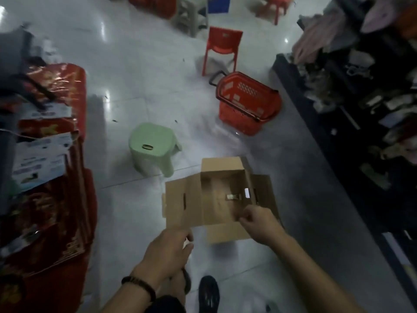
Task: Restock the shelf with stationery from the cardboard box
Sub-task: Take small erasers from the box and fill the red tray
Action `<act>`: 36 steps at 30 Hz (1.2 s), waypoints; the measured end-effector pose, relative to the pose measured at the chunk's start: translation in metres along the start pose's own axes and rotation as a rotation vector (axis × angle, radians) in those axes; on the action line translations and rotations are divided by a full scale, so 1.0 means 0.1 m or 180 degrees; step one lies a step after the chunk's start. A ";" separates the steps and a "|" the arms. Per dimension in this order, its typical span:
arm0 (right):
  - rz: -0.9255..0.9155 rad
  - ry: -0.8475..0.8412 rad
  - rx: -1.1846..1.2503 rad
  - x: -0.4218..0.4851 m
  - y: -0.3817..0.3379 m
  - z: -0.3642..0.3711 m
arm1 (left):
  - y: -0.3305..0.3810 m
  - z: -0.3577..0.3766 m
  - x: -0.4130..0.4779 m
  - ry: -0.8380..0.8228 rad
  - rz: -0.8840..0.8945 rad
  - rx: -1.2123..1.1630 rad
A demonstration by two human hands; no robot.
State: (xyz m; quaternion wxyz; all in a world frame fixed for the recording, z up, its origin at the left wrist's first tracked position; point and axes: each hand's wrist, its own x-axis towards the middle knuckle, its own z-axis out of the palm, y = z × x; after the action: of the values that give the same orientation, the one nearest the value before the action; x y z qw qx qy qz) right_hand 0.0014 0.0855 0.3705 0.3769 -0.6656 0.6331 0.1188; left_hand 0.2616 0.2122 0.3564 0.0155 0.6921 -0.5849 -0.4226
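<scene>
Sitting open on the floor tiles, cardboard box (216, 199) has its flaps spread; a small gold-toned item (233, 197) lies on its bottom near the right wall. Left hand (167, 249) is at the near corner of the left flap, fingers curled; can't tell if it grips. Right hand (259, 222) is at the near right rim, fingers curled; too blurred to confirm a pinch. Shelf (352, 105) stands to the box's right.
</scene>
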 end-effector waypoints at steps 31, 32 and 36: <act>0.0704 0.0220 -0.0674 6.30 3.24 3.69 | -1.62 3.48 5.21 0.1111 -0.1505 -0.1301; 0.0714 0.0239 -0.0468 6.22 3.25 3.70 | -1.61 3.48 5.17 0.1007 -0.1537 -0.1306; 0.0870 -0.0167 0.0915 5.66 2.89 3.48 | -1.40 3.22 4.91 0.0515 -0.1444 -0.1478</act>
State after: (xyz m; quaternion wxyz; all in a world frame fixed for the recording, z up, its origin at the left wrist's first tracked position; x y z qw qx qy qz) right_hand -0.0611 -0.0894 -0.3298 0.4648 -0.5094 0.7180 0.0945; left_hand 0.1583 0.0046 -0.2014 0.1248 0.8140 -0.3008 -0.4810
